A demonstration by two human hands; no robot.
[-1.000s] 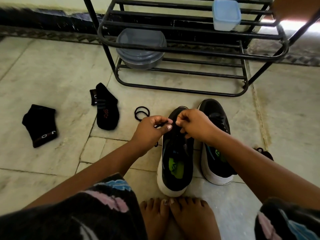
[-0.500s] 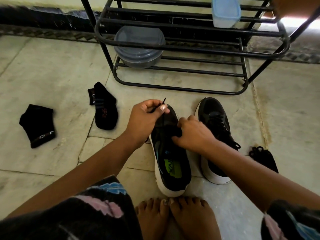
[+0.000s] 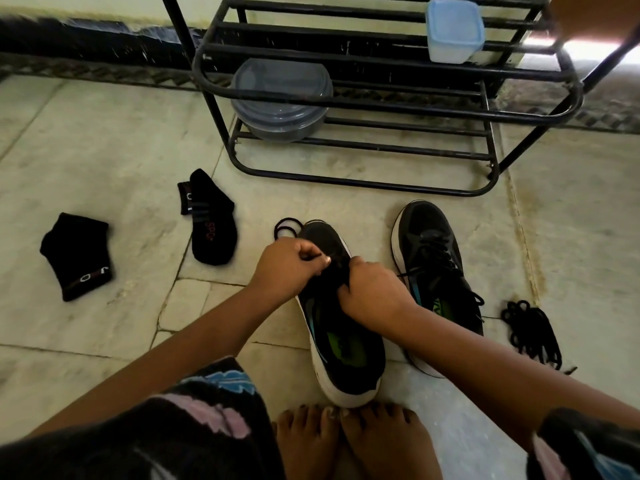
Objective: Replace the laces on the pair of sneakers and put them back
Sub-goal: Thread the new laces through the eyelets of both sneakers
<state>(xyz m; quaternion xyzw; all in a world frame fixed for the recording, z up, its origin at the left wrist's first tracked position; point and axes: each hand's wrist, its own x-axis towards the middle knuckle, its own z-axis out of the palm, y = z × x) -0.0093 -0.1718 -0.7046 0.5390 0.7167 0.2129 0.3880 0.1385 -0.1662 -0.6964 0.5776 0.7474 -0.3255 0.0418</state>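
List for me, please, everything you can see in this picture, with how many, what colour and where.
sneakers: 2, black with white soles; near sneaker in front of the feet, far sneaker to its right, laced.
loose laces: one bundle, black, floor right of the sneakers.
socks: 2, black; sock left of the sneakers, second sock further left.
hair ties: black loops, floor by the near sneaker's toe.
rack: 1, black metal, by the wall.
round container: 1, grey, lower shelf.
square container: 1, pale blue, upper shelf.
left hand: pinches the lace on the near sneaker.
right hand: grips the near sneaker's tongue area.
bare feet: 2, bottom centre.
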